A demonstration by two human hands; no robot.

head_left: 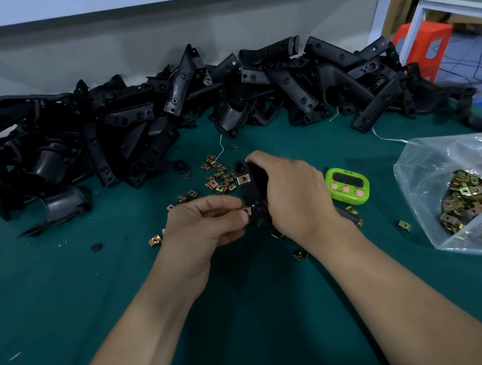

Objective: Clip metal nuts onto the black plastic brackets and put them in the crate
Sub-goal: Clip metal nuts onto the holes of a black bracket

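Observation:
My right hand (293, 193) grips a black plastic bracket (249, 193) held upright above the green table. One brass clip nut (244, 178) sits clipped on the bracket's upper part. My left hand (205, 222) pinches a second brass nut (246, 211) against the bracket's lower edge. Loose brass nuts (217, 176) lie scattered on the table just beyond my hands. The crate is not in view.
A long heap of black brackets (181, 110) fills the back of the table (65, 297). A clear plastic bag of nuts (478, 200) lies at the right. A green timer (347, 186) sits beside my right hand. A few stray nuts (404, 225) lie near my right wrist.

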